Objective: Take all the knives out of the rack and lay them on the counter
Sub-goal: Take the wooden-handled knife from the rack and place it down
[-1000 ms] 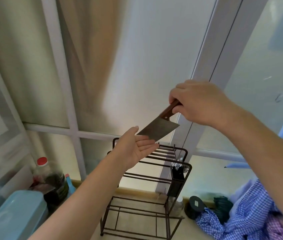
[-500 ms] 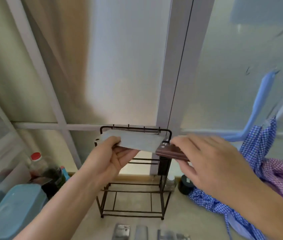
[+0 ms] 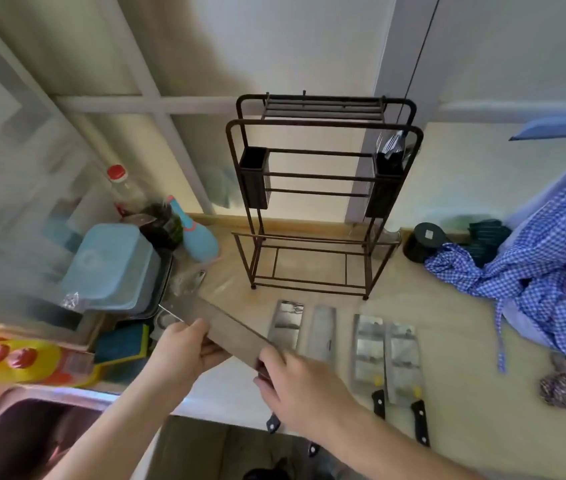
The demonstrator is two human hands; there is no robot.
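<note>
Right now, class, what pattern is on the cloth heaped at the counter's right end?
A blue-and-white check on the cloth, clearest in the head view.

The right hand (image 3: 304, 386) wraps the handle of the cleaver (image 3: 215, 323) so fully that almost none of it shows, and the blade's far-left tip smears into motion blur. Of the four knives (image 3: 368, 344) on the table (image 3: 465, 341), the two on the left have their handles mostly hidden behind that hand and arm. On the left the sink (image 3: 32, 434) is cut off by the frame's edge, and everything there is too blurred to make out.
</note>
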